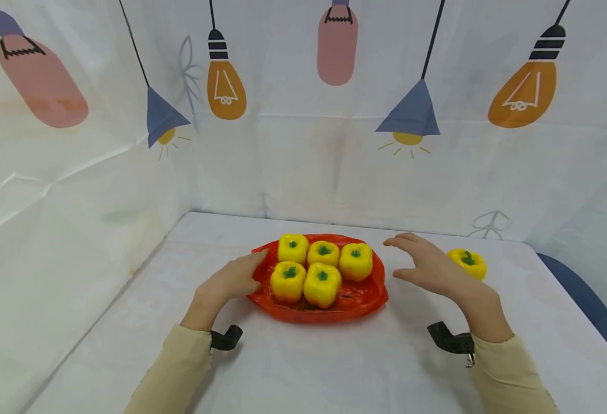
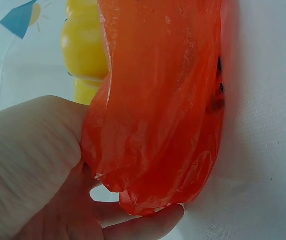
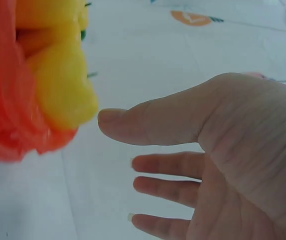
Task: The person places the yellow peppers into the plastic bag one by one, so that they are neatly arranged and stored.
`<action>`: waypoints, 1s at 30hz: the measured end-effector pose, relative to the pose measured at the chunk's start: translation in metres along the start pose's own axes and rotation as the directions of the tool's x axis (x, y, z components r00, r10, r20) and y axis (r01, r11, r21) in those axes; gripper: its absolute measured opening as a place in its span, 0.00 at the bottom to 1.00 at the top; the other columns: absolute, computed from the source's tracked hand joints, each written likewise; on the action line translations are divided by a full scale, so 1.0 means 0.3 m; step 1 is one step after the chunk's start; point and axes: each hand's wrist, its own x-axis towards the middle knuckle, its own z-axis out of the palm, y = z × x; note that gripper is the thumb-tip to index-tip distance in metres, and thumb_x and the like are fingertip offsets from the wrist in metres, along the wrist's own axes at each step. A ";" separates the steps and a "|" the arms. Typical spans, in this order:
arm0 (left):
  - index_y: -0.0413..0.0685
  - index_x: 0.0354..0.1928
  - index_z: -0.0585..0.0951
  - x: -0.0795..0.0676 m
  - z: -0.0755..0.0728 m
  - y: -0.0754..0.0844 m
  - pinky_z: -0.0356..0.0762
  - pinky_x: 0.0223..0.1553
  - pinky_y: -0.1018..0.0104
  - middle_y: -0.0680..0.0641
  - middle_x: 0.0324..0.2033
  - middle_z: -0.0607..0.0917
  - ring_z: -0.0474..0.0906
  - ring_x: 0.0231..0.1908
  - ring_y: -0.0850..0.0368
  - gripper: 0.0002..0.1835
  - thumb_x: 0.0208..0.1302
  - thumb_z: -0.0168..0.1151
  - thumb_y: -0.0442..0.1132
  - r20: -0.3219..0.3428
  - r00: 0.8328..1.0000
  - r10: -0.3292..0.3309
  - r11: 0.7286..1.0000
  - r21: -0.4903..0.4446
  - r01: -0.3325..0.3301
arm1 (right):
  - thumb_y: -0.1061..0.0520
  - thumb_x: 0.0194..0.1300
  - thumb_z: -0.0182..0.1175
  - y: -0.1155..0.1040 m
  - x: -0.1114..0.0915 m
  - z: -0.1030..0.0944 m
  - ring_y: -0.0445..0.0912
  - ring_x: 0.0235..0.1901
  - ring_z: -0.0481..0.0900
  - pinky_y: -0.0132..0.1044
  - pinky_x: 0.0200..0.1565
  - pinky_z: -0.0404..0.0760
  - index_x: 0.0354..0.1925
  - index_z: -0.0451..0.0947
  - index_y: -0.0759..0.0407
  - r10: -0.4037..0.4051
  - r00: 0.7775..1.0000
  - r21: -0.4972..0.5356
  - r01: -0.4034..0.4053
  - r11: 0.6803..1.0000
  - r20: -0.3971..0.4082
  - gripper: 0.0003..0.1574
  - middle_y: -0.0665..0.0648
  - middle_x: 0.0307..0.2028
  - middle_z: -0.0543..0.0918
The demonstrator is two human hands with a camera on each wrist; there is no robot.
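A red plastic bag, spread wide like a shallow bowl, lies on the white table. Several yellow bell peppers with green stems sit in it in two rows. My left hand holds the bag's left edge. In the left wrist view its fingers lie against the outside of the red plastic, and the thumb's tip is hidden by it. My right hand hovers off the bag's right side, holding nothing. Its thumb and fingers are apart and extended toward the bag.
One more yellow bell pepper lies on the table, just beyond my right wrist. A white sheet printed with hanging lamps rises behind the table. Something dark blue stands past the table's right edge.
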 end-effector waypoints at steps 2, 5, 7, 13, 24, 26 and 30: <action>0.45 0.77 0.58 -0.001 -0.002 0.002 0.62 0.72 0.40 0.43 0.74 0.66 0.62 0.72 0.42 0.41 0.62 0.62 0.35 0.002 1.000 0.000 1.000 -0.001 0.000 | 0.56 0.62 0.66 0.029 -0.013 -0.005 0.64 0.65 0.67 0.65 0.61 0.74 0.68 0.69 0.56 0.011 1.000 0.001 -0.011 1.000 -0.009 0.37 0.66 0.67 0.69; 0.44 0.76 0.59 -0.004 -0.004 0.003 0.62 0.72 0.40 0.42 0.73 0.66 0.63 0.72 0.42 0.41 0.60 0.61 0.34 0.002 1.000 0.004 1.000 0.005 -0.004 | 0.56 0.63 0.65 0.075 -0.031 -0.010 0.65 0.64 0.67 0.65 0.60 0.74 0.68 0.68 0.58 0.029 0.999 0.004 -0.029 1.000 -0.016 0.37 0.68 0.67 0.68; 0.44 0.76 0.59 -0.005 -0.006 0.004 0.62 0.72 0.40 0.42 0.73 0.67 0.64 0.71 0.42 0.41 0.59 0.60 0.34 0.002 1.000 0.004 1.000 0.007 -0.004 | 0.56 0.63 0.65 0.104 -0.041 -0.015 0.66 0.64 0.67 0.65 0.59 0.74 0.68 0.68 0.59 0.039 0.999 0.004 -0.039 0.999 -0.023 0.37 0.69 0.67 0.67; 0.44 0.76 0.59 -0.001 -0.005 0.009 0.63 0.71 0.40 0.42 0.73 0.67 0.64 0.71 0.42 0.42 0.58 0.61 0.34 0.009 1.000 0.006 1.000 0.003 -0.006 | 0.57 0.61 0.64 0.200 -0.071 -0.033 0.69 0.65 0.62 0.69 0.61 0.68 0.68 0.67 0.62 0.075 0.995 -0.013 -0.076 0.997 -0.058 0.37 0.71 0.67 0.65; 0.44 0.76 0.59 0.007 -0.003 0.005 0.62 0.71 0.40 0.42 0.73 0.67 0.63 0.72 0.42 0.42 0.59 0.62 0.37 0.012 1.000 0.011 1.000 0.011 -0.011 | 0.59 0.56 0.64 0.394 -0.100 -0.047 0.78 0.65 0.53 0.78 0.60 0.61 0.70 0.60 0.67 0.223 0.974 0.010 -0.223 0.975 -0.025 0.45 0.81 0.70 0.51; 0.45 0.76 0.59 0.008 -0.002 0.003 0.62 0.72 0.40 0.42 0.73 0.67 0.63 0.72 0.42 0.42 0.59 0.62 0.37 0.016 1.000 0.006 1.000 0.011 -0.006 | 0.61 0.57 0.62 0.413 -0.103 -0.037 0.77 0.65 0.55 0.78 0.61 0.60 0.70 0.60 0.69 0.218 0.976 0.036 -0.218 0.975 -0.014 0.45 0.81 0.69 0.53; 0.46 0.77 0.58 0.011 0.001 0.002 0.62 0.72 0.40 0.43 0.73 0.67 0.63 0.72 0.43 0.43 0.59 0.62 0.38 0.024 1.000 -0.003 1.000 0.002 0.003 | 0.65 0.57 0.60 0.432 -0.110 -0.018 0.74 0.64 0.59 0.76 0.62 0.59 0.70 0.59 0.71 0.214 0.977 0.080 -0.213 0.974 -0.008 0.44 0.79 0.68 0.60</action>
